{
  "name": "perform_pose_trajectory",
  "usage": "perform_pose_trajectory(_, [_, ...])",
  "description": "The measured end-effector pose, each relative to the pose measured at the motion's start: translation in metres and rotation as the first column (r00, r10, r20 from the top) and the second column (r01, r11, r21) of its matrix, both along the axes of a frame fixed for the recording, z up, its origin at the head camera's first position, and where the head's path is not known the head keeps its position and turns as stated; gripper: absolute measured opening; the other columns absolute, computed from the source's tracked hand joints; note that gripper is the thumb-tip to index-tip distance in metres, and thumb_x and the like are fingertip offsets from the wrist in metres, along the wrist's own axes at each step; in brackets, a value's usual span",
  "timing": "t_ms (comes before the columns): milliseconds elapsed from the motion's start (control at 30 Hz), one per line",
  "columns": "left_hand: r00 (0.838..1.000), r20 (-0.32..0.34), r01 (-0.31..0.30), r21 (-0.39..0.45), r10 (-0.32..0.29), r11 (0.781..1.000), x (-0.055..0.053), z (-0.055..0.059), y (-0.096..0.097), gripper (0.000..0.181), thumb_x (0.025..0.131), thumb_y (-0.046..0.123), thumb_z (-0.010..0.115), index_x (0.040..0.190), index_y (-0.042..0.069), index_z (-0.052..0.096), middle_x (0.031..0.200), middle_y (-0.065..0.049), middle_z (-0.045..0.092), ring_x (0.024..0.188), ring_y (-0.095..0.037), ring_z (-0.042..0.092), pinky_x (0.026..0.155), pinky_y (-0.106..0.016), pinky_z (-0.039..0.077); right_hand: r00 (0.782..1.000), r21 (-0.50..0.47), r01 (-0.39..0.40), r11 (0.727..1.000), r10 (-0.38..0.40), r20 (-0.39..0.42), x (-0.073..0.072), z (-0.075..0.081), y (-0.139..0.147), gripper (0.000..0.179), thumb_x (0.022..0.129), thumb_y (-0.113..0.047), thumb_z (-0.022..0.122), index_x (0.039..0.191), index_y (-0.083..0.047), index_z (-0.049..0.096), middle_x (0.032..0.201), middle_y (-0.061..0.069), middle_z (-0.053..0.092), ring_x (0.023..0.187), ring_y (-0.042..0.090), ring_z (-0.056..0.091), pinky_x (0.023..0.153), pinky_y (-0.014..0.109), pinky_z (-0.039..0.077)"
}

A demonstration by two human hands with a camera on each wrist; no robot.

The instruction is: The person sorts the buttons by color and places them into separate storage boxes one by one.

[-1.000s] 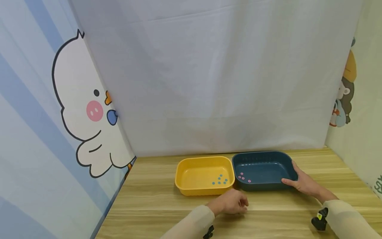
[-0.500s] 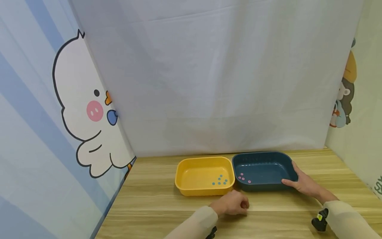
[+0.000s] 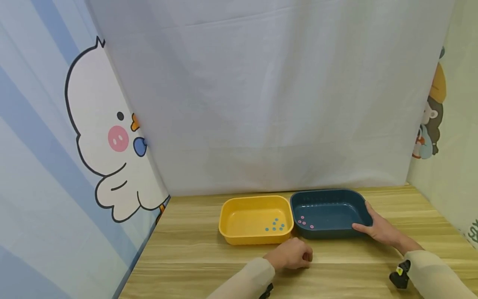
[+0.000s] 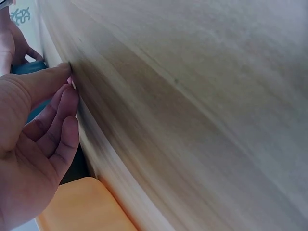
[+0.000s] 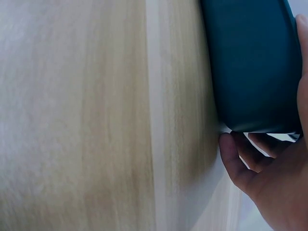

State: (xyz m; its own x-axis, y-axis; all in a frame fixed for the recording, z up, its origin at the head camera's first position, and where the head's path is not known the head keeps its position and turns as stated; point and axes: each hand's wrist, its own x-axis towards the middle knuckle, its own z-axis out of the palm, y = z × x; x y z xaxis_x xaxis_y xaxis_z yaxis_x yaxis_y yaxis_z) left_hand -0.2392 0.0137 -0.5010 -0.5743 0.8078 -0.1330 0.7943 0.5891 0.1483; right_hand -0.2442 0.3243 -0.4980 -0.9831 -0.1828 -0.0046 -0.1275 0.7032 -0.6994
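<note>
My left hand (image 3: 293, 253) is low over the wooden table (image 3: 179, 253), just in front of the yellow tray (image 3: 242, 240). Its thumb and fingertips come together, and a sliver of a small pink piece (image 4: 70, 80) shows between them, mostly hidden. My right hand (image 3: 382, 228) grips the right end of the dark blue tray (image 3: 332, 233), thumb over the front rim and fingers against the outer side. Several small blue rings (image 3: 274, 229) lie in the yellow tray's right part. Several pink rings (image 3: 304, 223) are at the left end of the blue tray.
Both trays stand side by side near the back of the table, their ends meeting. Behind them hangs a grey-white cloth (image 3: 276, 104). Printed panels close off the left and right sides, the left one with a white cartoon bird (image 3: 101, 104).
The left hand has shifted slightly to the right, and its thumb and fingers have drawn together near the tabletop. My right hand and both trays have stayed in place.
</note>
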Motion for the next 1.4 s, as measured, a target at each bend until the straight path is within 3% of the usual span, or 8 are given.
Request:
perform_pose_trajectory(533, [1.0, -0.011, 0.002, -0.01, -0.002, 1.0, 0.0, -0.001, 0.0, 0.001, 0.084, 0.025, 0.072, 0.084, 0.026, 0.072, 0.068, 0.019, 0.055, 0.063, 0.004, 0.047, 0.06, -0.009, 0.035, 1.0, 0.005, -0.004, 1.0, 0.004, -0.006, 0.0, -0.001, 0.0, 0.106, 0.09, -0.036, 0.064, 0.144, 0.008, -0.017, 0.143, 0.044, -0.002, 0.124, 0.064, 0.013, 0.094, 0.071, 0.02])
perform_pose_trajectory(1000, [1.0, -0.02, 0.009, 0.04, -0.009, 0.999, 0.0, 0.001, -0.001, 0.015, 0.083, 0.024, 0.073, 0.073, 0.023, 0.061, 0.062, 0.017, 0.049, 0.058, 0.003, 0.045, 0.055, -0.01, 0.033, 1.0, 0.001, -0.008, 1.0, 0.008, -0.013, -0.002, 0.0, 0.0, 0.106, 0.09, -0.035, 0.064, 0.144, 0.007, -0.017, 0.144, 0.043, -0.002, 0.124, 0.064, 0.013, 0.094, 0.071, 0.02])
perform_pose_trajectory(1100, [1.0, 0.004, 0.002, 0.06, -0.002, 0.998, -0.001, 0.003, -0.002, 0.011, 0.084, 0.023, 0.072, 0.077, 0.023, 0.063, 0.064, 0.017, 0.05, 0.059, 0.004, 0.045, 0.056, -0.009, 0.034, 1.0, -0.001, -0.008, 1.0, 0.008, -0.01, -0.002, 0.0, 0.0, 0.106, 0.09, -0.035, 0.064, 0.144, 0.007, -0.017, 0.144, 0.043, -0.003, 0.124, 0.064, 0.012, 0.094, 0.071, 0.019])
perform_pose_trajectory(1300, [0.993, 0.118, -0.04, 0.132, 0.025, 0.99, -0.004, 0.013, -0.002, 0.003, 0.088, 0.019, 0.068, 0.09, 0.02, 0.066, 0.072, 0.016, 0.057, 0.064, 0.005, 0.05, 0.06, -0.008, 0.04, 1.0, -0.012, -0.008, 1.0, 0.008, -0.005, -0.001, 0.0, 0.0, 0.106, 0.09, -0.035, 0.064, 0.144, 0.007, -0.017, 0.144, 0.043, -0.003, 0.124, 0.065, 0.011, 0.094, 0.071, 0.018])
perform_pose_trajectory(1400, [0.993, 0.121, -0.034, 0.164, 0.014, 0.986, -0.007, 0.022, -0.001, 0.003, 0.089, 0.019, 0.067, 0.092, 0.019, 0.067, 0.074, 0.016, 0.059, 0.064, 0.006, 0.051, 0.061, -0.007, 0.04, 1.0, -0.005, -0.007, 1.0, 0.007, -0.007, -0.002, 0.0, 0.001, 0.106, 0.09, -0.035, 0.064, 0.144, 0.007, -0.017, 0.143, 0.044, -0.003, 0.124, 0.065, 0.012, 0.094, 0.071, 0.019])
